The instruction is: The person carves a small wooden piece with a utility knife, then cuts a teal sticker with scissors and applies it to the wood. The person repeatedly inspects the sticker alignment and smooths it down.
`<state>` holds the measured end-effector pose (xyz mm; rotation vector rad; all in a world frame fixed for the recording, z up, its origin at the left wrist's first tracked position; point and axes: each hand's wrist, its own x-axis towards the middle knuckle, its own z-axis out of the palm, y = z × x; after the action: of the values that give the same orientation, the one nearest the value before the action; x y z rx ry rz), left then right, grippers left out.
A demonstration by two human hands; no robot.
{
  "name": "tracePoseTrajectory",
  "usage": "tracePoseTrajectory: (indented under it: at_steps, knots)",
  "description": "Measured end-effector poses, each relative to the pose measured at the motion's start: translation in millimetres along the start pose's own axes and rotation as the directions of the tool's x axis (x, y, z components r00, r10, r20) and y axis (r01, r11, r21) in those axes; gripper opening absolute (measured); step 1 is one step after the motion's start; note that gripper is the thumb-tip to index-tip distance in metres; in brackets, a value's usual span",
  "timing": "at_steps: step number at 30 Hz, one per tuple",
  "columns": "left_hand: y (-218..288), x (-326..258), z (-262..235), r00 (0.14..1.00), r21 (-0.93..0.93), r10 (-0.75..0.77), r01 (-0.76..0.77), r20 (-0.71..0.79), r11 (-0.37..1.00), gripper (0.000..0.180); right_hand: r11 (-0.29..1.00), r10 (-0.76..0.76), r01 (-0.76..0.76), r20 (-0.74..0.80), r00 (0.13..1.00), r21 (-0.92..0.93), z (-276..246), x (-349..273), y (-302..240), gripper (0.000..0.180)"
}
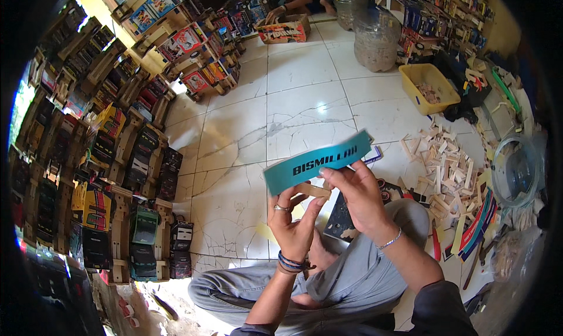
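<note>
Teal strip (316,161), with dark lettering, is raised above a cracked tile floor (234,133) in the head view, in front of a person seated cross-legged in grey trousers (360,271). The right hand (365,202) grips it, thumb on the printed face and fingers behind. The left hand (291,224), ringed and banded at the wrist, pinches a wood piece (315,190) just below the strip's lower edge; whether its fingers also clasp the strip cannot be told. A dark panel (342,217) lies beside the right knee. Wood scraps (448,166) spread at right, near coloured strips (478,227) and a yellow tub (435,106). Toy trucks (95,207) stand in rows at left. At the far end, a large clear bottle (375,42) stands near a red box (285,33), where a co-worker's hand (275,14) reaches.
</note>
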<state>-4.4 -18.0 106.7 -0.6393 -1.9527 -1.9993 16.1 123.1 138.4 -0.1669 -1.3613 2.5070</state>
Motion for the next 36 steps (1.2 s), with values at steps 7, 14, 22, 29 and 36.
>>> tracePoseTrajectory:
  at_steps: [7,14,22,29,36]
  knots:
    - [12,16,-4,0.933,-0.26,-0.212,0.136,-0.291,0.956,0.01,0.99,-0.002,0.029,0.191,0.982,-0.139,-2,-7,11,0.026]
    - [30,29,-50,0.92,0.033,0.145,-0.143,-0.364,0.989,0.002,0.94,-0.19,0.239,0.209,0.959,-0.242,-8,2,-19,0.052]
    - [56,25,-84,0.92,0.525,0.391,-0.344,0.023,0.778,0.03,0.48,-0.471,0.652,0.454,0.756,-0.587,27,2,-27,0.031]
    - [69,21,-93,0.93,0.537,0.36,-0.34,0.072,0.772,0.033,0.593,-0.319,0.613,0.547,0.774,-0.522,36,3,-28,0.015]
    - [85,23,-112,0.935,0.582,0.322,-0.346,0.149,0.736,0.042,0.608,-0.185,0.565,0.593,0.784,-0.557,49,3,-32,0.014]
